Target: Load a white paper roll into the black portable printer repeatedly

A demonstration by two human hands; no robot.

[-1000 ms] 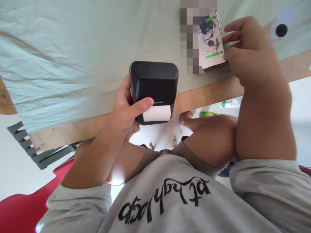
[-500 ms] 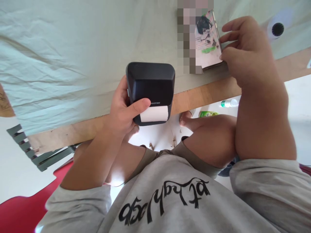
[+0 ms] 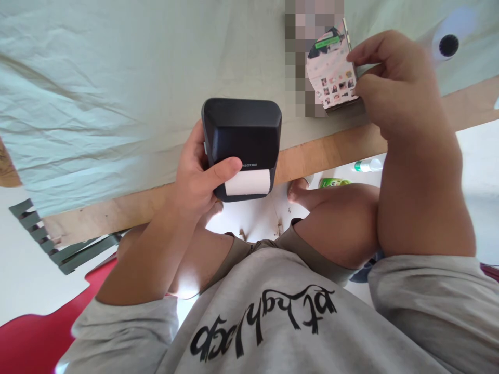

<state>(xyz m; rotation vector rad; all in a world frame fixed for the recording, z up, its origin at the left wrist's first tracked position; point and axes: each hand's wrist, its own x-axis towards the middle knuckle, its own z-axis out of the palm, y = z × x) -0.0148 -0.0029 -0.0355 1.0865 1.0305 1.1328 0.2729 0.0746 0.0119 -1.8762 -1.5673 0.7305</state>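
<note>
The left hand (image 3: 195, 182) is wrapped around a small black portable printer (image 3: 241, 145), the fingers behind its left side and the thumb pressed across its front face, just left of the white paper strip (image 3: 247, 182) that shows in the printer's slot. The printer is held just above the near edge of the desk (image 3: 331, 150), over the spot where the pale green cloth (image 3: 117, 78) that covers the desk ends and a strip of bare wood shows.

The right hand (image 3: 393, 88) sits farther along the same near edge, toward the right end of the desk. It grips a smartphone (image 3: 335, 72) by its right side, the fingers curled around the edge and the thumb at the lower corner of the lit screen, which shows rows of small pictures. The phone is tilted up off the cloth, its lower end close to the wooden strip; part of the screen is blurred out.

Near the far right corner of the desk lies a white disc with a black centre (image 3: 448, 44). Below the desk edge, a green-capped bottle (image 3: 368, 165) lies on the floor beside the person's knee.
</note>
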